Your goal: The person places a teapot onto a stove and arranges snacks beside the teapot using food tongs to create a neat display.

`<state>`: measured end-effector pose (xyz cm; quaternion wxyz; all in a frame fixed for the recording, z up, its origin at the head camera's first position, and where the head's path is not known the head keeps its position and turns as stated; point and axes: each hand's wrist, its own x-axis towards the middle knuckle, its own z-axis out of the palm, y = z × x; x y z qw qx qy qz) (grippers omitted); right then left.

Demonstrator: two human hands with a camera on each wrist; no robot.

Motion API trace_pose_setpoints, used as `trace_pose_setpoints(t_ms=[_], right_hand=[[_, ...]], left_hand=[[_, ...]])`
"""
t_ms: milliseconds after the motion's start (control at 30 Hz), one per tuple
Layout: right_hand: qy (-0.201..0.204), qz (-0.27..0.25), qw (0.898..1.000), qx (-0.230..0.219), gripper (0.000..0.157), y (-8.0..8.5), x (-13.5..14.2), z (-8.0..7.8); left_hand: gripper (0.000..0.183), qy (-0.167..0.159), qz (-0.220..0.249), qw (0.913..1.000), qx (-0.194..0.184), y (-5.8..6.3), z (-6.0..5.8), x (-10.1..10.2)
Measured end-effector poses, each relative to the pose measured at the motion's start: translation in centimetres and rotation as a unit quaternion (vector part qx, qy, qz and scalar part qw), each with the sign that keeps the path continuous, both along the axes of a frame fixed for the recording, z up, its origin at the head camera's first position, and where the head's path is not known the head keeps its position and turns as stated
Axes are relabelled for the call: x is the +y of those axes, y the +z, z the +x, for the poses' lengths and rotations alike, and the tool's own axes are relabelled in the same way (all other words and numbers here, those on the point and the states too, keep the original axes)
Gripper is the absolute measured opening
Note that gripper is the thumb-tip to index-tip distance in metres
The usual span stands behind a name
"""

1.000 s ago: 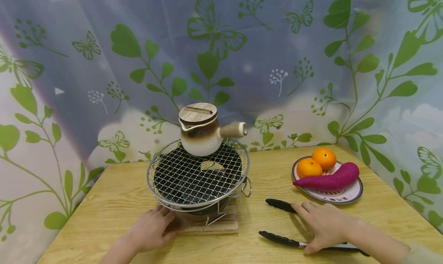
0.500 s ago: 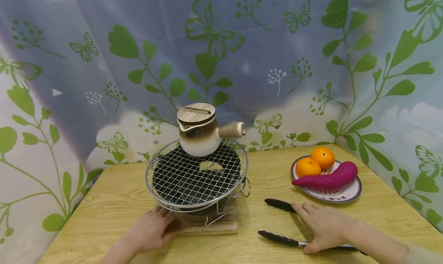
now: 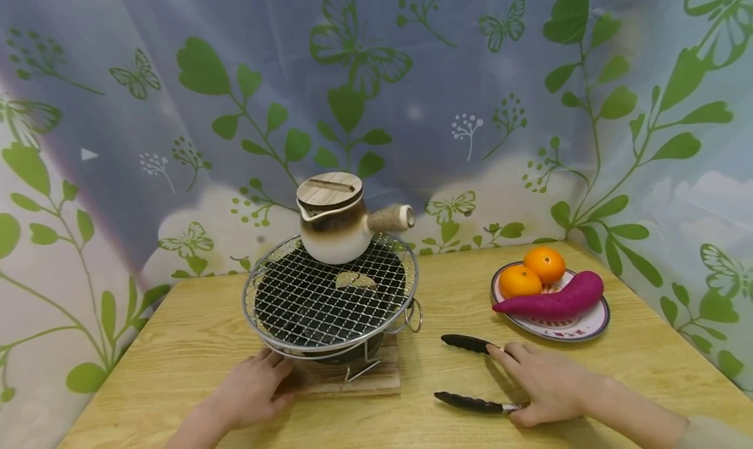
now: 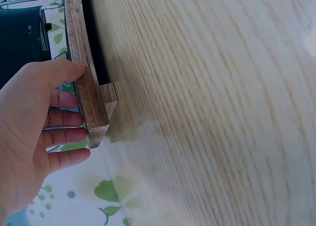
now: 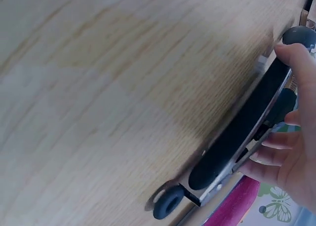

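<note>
In the head view my left hand [image 3: 250, 387] is at the left front of a wooden board [image 3: 367, 380] under a round grill. The left wrist view shows the thumb and fingertips along the board's edge [image 4: 89, 92], fingers mostly straight. My right hand [image 3: 547, 380] spans a pair of black-tipped metal tongs [image 3: 470, 402] lying spread on the table, thumb on one arm, fingers on the other. The right wrist view shows the black grip of the tongs [image 5: 242, 122] and a ring at the hinge end. The hinge end is hidden behind my forearm in the head view.
A wire mesh [image 3: 317, 305] tops the grill, bearing a lidded clay pot [image 3: 335, 233] whose wrapped handle points right. At the right, a plate [image 3: 600, 325] holds two oranges [image 3: 544, 265] and a purple sweet potato [image 3: 565, 299]. A patterned cloth [image 3: 376, 142] hangs behind.
My right hand and the tongs have shifted slightly left, and the tongs' rear end has passed out of sight behind my forearm. My left hand stays at the board. The head view has moved a little.
</note>
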<state>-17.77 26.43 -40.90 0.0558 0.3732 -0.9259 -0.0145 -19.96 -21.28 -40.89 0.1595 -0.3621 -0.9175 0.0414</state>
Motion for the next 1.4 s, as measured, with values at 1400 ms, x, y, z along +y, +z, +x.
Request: trace_pose_setpoints(t_ms=[1400], right_hand=[[-0.279, -0.086, 0.956, 0.036, 0.092, 5.0, 7.3, -4.1]], left_hand=[[0.038, -0.015, 0.014, 0.9997, 0.011, 0.1, 0.1, 0.0]])
